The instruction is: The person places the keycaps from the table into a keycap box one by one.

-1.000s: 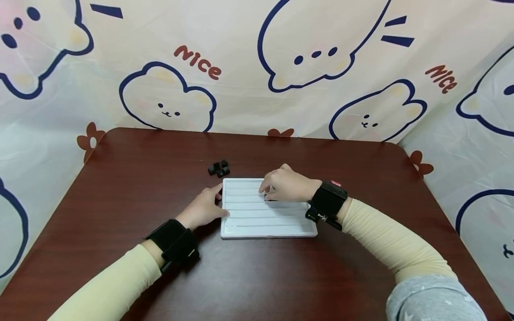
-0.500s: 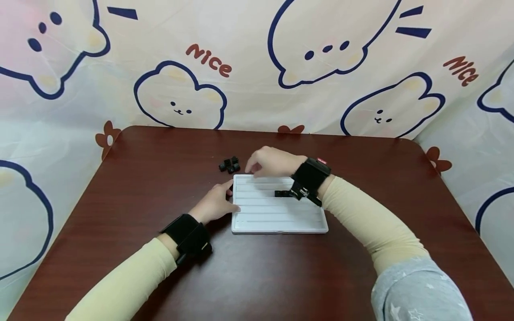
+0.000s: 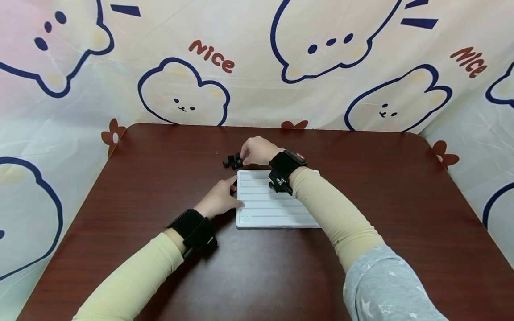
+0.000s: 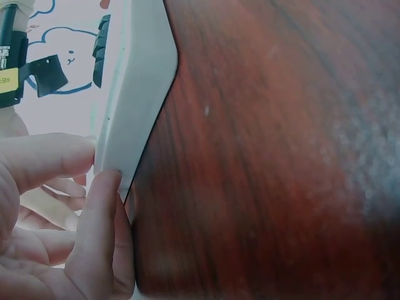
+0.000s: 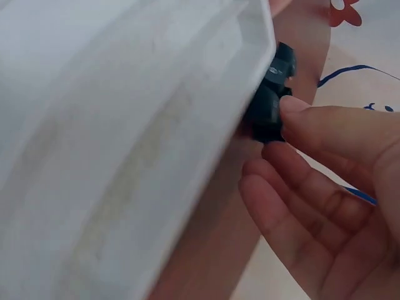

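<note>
My left hand [image 3: 218, 198] grips the left edge of a white ridged tray [image 3: 259, 217], thumb on top and fingers along its side. Beyond the tray's far edge, my right hand [image 3: 259, 150] is at a small pile of black keycaps [image 3: 232, 161]. The right wrist view has the thumb tip against one dark keycap [image 5: 265, 114], with the forefinger just below it and the other fingers loosely bent. A short row of black keycaps [image 4: 100, 51] stands on the tray in the left wrist view; the right wrist hides it in the head view.
Everything lies on a dark brown wooden table [image 3: 160, 156]. A printed cloth [image 3: 257, 89] hangs behind and at the sides. Black straps with small cameras [image 3: 283, 171] are on both wrists, and the right forearm crosses over the tray's right part.
My right hand has left the row of keycaps on the tray and moved away and left to the loose pile. The left hand keeps its hold; the head view has shifted slightly.
</note>
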`<move>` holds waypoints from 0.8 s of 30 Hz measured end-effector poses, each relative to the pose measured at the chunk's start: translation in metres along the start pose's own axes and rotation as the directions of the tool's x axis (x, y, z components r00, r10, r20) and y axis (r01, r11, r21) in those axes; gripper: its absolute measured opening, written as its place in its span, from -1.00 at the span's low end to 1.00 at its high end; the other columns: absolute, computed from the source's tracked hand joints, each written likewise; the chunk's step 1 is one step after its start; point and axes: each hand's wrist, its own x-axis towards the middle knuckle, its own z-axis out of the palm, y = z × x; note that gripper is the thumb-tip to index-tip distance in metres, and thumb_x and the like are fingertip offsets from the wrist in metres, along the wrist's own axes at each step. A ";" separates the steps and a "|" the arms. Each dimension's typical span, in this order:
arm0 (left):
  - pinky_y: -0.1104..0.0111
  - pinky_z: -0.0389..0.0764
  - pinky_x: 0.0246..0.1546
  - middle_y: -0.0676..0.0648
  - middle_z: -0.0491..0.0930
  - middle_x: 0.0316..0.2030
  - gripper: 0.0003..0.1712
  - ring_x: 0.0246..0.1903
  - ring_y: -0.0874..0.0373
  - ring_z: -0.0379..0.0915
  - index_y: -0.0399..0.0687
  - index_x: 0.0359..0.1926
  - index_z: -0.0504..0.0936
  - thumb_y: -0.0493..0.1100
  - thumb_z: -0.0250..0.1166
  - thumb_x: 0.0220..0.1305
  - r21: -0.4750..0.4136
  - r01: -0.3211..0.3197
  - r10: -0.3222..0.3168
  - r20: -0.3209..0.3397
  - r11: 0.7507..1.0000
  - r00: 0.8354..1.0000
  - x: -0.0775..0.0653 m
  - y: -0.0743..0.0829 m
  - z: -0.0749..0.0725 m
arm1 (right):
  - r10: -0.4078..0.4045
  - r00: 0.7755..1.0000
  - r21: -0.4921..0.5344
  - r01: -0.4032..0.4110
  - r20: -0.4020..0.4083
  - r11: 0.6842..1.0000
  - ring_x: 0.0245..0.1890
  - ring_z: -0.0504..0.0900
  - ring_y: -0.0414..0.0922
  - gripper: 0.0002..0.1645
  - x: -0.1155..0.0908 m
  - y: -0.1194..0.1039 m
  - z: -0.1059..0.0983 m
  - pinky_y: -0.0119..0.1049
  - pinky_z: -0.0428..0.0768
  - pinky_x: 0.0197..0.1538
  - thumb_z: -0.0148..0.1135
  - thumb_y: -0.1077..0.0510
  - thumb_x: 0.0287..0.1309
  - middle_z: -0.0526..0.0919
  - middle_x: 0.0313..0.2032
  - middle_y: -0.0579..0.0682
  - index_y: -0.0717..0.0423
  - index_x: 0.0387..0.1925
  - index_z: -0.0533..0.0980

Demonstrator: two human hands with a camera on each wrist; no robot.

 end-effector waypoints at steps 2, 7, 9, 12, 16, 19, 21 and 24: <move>0.21 0.40 0.05 -0.27 0.44 0.16 0.07 0.06 -0.05 0.38 -0.20 0.60 0.08 -0.33 0.48 0.19 0.002 -0.004 0.004 -0.006 1.000 1.000 0.000 0.000 0.000 | 0.017 1.000 0.007 -0.017 -0.012 1.000 -0.01 0.65 0.00 -0.77 0.004 0.000 0.004 -0.17 0.58 0.09 0.41 0.24 0.28 0.73 -0.07 0.09 0.21 -0.05 0.72; 0.21 0.40 0.06 -0.26 0.44 0.16 0.06 0.09 -0.04 0.37 -0.20 0.60 0.09 -0.32 0.48 0.20 0.012 -0.002 0.002 -0.008 1.000 1.000 0.001 -0.001 0.000 | 0.022 0.999 0.024 -0.021 -0.038 0.999 -0.05 0.66 -0.01 -0.77 0.010 -0.004 0.011 -0.19 0.58 0.05 0.40 0.24 0.28 0.73 -0.09 0.09 0.20 -0.04 0.72; 0.21 0.41 0.04 -0.25 0.44 0.16 0.05 0.06 -0.04 0.37 -0.20 0.60 0.09 -0.32 0.48 0.20 0.009 0.002 -0.002 -0.003 1.000 1.000 0.001 -0.001 0.000 | 0.021 0.999 0.031 -0.020 -0.038 0.999 -0.06 0.65 -0.02 -0.78 0.011 -0.006 0.013 -0.20 0.58 0.04 0.39 0.26 0.30 0.73 -0.09 0.09 0.20 -0.04 0.72; 0.22 0.41 0.02 -0.25 0.43 0.15 0.05 0.03 -0.03 0.37 -0.21 0.60 0.09 -0.32 0.47 0.21 0.001 -0.001 0.001 0.008 1.000 1.000 0.001 0.000 0.000 | 0.015 0.999 0.025 -0.014 -0.037 1.000 -0.04 0.64 -0.02 -0.79 0.011 -0.006 0.014 -0.20 0.57 0.06 0.34 0.30 0.32 0.72 -0.07 0.10 0.21 -0.03 0.71; 0.22 0.41 0.03 -0.27 0.43 0.16 0.05 0.05 -0.04 0.38 -0.23 0.60 0.08 -0.33 0.47 0.19 -0.018 -0.018 0.018 0.009 1.000 1.000 0.001 0.001 -0.001 | -0.010 0.999 0.001 0.011 -0.047 1.000 0.02 0.62 0.00 -0.77 0.012 -0.007 0.014 -0.20 0.55 0.11 0.27 0.38 0.33 0.71 -0.03 0.12 0.22 -0.03 0.71; 0.22 0.42 0.04 -0.27 0.43 0.16 0.06 0.07 -0.06 0.38 -0.22 0.60 0.08 -0.34 0.46 0.19 -0.021 -0.024 0.024 0.004 0.999 1.000 0.001 0.001 -0.003 | -0.024 0.998 -0.006 0.024 -0.053 1.000 0.04 0.61 0.00 -0.75 0.012 -0.008 0.014 -0.20 0.55 0.12 0.26 0.41 0.31 0.70 -0.02 0.13 0.23 -0.03 0.71; 0.22 0.42 0.02 -0.27 0.43 0.15 0.05 0.06 -0.05 0.37 -0.21 0.60 0.08 -0.33 0.46 0.19 -0.012 -0.018 0.018 0.003 1.000 1.000 0.001 0.001 -0.003 | -0.027 0.999 -0.003 0.026 -0.045 1.000 0.03 0.62 0.00 -0.74 0.012 -0.009 0.014 -0.20 0.56 0.11 0.27 0.41 0.30 0.70 -0.02 0.13 0.23 -0.03 0.71; 0.23 0.41 -0.03 -0.26 0.43 0.15 0.05 0.00 -0.04 0.37 -0.20 0.60 0.08 -0.33 0.47 0.20 0.006 -0.004 0.004 0.009 1.000 1.000 0.001 0.001 -0.002 | -0.026 0.999 0.003 0.026 -0.025 1.000 0.04 0.61 0.00 -0.71 0.012 -0.008 0.016 -0.21 0.56 0.10 0.26 0.41 0.29 0.70 0.00 0.13 0.23 -0.01 0.71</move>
